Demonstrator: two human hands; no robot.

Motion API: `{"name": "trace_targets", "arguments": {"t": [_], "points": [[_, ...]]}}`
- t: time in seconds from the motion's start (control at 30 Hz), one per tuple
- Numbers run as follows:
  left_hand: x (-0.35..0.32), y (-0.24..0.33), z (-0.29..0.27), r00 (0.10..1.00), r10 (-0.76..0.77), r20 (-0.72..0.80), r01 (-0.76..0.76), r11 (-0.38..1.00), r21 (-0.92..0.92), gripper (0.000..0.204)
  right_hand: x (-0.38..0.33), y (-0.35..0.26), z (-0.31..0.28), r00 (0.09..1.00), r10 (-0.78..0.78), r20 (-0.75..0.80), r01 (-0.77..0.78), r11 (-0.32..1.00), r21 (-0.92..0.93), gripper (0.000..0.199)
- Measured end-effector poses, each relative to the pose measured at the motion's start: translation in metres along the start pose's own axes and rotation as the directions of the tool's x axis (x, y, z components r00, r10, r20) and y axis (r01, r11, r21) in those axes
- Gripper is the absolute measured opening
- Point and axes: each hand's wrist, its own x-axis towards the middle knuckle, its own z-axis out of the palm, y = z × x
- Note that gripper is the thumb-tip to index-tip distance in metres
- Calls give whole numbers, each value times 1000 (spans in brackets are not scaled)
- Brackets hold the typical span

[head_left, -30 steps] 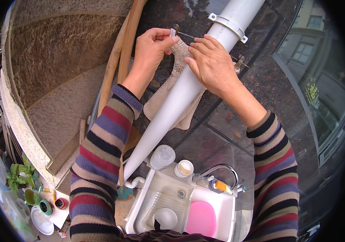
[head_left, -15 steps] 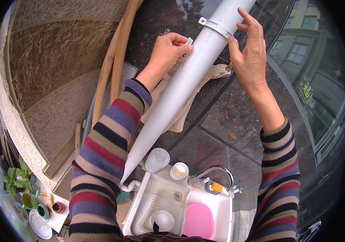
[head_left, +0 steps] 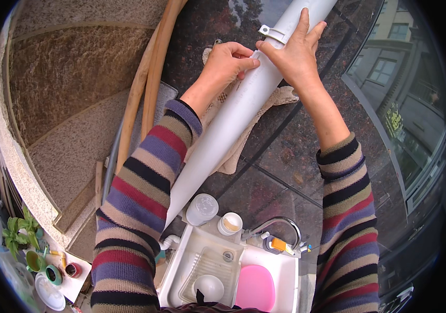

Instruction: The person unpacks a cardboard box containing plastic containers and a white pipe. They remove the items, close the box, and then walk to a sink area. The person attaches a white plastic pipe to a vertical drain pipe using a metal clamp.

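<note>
Head view, looking down a dark polished stone wall. A white drainpipe point(head_left: 233, 115) runs diagonally from the upper right to a point just above a white utility sink point(head_left: 285, 271). The right hand point(head_left: 296, 55) lies open and flat on the pipe, fingers spread, just below a white pipe clamp point(head_left: 272, 34) that rings the pipe near the top. The left hand point(head_left: 228, 60) is curled at the pipe's left edge, fingertips pressed against it; whether they pinch something small there cannot be told. A beige cloth point(head_left: 283, 96) sits behind the pipe, between it and the wall, showing on both sides. Judged risks: neither hand wraps the pipe, so a sideways push could make the smooth tube slide or roll under the flat palm; the cloth, apparently held only by the pipe's pressure, could slip down the wall toward the sink if that pressure eases. Directly under the pipe's lower end stand a clear lidded jar point(head_left: 202, 208) and a small white jar point(head_left: 230, 223), both on the sink's rim near a curved faucet point(head_left: 280, 227), and a dropping pipe or cloth could knock them into the basin, where a pink basin point(head_left: 257, 287) rests. Two wooden poles point(head_left: 150, 88) lean at the left, apart from both hands.
</note>
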Motion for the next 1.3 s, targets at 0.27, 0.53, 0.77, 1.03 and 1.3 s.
{"name": "trace_targets", "arguments": {"t": [0.27, 0.53, 0.77, 1.03, 1.3], "points": [[0, 1, 0, 1000, 0, 15, 0, 1000, -6, 23, -3, -2, 3, 1000, 5, 0, -5, 1000, -18, 129], [0, 4, 1, 1000, -14, -7, 14, 1000, 21, 20, -7, -14, -7, 994, 105, 28, -105, 994, 23, 128], [-1, 6, 2, 999, 2, -32, 2, 992, 125, 18, -7, -18, -10, 989, 122, 87, -124, 992, 12, 128], [0, -14, 8, 975, 193, -106, -170, 967, 191, 24, -3, -12, -1, 996, 70, 48, -68, 996, -49, 127], [-26, -8, 25, 924, 291, -247, -182, 905, 385, 21, -4, -12, -1, 996, 73, 43, -70, 995, -67, 126]]}}
